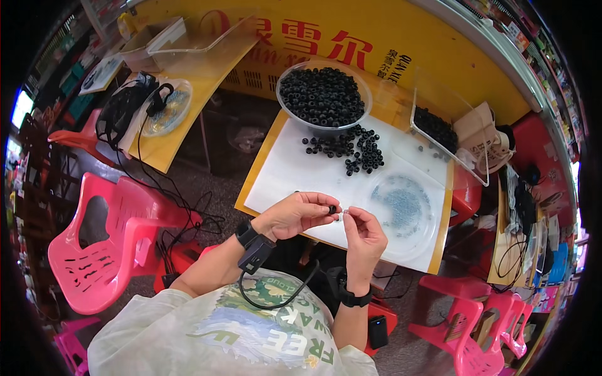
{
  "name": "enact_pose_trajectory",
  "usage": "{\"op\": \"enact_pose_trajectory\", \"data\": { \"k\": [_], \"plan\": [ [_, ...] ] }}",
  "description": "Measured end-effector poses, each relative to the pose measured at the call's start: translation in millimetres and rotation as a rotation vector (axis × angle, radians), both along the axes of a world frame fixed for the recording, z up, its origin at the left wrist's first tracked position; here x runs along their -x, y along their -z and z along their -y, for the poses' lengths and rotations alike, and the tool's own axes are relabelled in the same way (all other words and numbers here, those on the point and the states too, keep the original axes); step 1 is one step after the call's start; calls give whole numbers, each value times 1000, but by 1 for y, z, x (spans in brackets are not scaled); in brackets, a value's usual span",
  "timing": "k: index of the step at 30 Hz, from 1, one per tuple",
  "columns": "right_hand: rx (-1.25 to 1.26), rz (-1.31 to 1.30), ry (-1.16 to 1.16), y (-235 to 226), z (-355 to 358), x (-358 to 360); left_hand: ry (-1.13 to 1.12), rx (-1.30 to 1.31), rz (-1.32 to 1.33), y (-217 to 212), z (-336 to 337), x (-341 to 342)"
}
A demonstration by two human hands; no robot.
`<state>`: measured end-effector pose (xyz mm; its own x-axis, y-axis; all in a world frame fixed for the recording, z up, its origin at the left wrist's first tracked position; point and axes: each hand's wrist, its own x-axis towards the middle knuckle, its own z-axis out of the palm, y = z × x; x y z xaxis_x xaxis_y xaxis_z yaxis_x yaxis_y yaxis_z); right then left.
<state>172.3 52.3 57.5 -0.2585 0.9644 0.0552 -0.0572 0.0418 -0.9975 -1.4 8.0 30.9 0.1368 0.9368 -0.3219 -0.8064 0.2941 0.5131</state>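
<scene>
Pale printed shirt (188,326) fills the foreground, between two bare forearms. Ahead of it, a black bead (333,209) is pinched at the fingertips of the left hand (290,216), above the near part of the bench. The bead is small, dark and rounded. Fingers (370,224) of the right hand (365,241) close on a small clear piece (345,212) just beside it; whether the two touch cannot be told.

White sheet (276,188) covers most of the bench (258,168), with strips of yellowish wood showing along its left and right edges. Toward the far edge stands a clear tub (369,94) full of black ring-shaped beads (323,94); loose black beads (364,150) lie scattered in front of it. To their right, a round clear dish (434,220) bears pale blue pieces (401,203). A clear rectangular bin (461,165), holding more black pieces, stands at the right edge.

Yellow panel (439,56) rises behind. Pink chairs (94,263) stand on both sides.

Clearances: white surface separates the hands from the loose beads; the dish sits near the right hand. Wider room lies leftward, where grey floor (229,166) parts the bench from a second bench (207,78).
</scene>
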Motion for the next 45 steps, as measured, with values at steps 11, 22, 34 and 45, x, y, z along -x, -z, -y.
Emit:
{"op": "enact_pose_trajectory", "data": {
  "k": [11, 22, 34, 45],
  "plan": [
    [-336, 291, -22, -5, 4, 8, -3, -55, -49, 8, 2, -1],
    [-258, 232, 44, 19, 4, 7, -154, 86, 143, 29, 15, -3],
    [-590, 842, -217, 65, -24, -1, -178, 120, 268, 39, 20, 4],
    [294, -17, -191, 42, -18, -8, -104, 99, 155, 41, 18, -7]
  ]
}}
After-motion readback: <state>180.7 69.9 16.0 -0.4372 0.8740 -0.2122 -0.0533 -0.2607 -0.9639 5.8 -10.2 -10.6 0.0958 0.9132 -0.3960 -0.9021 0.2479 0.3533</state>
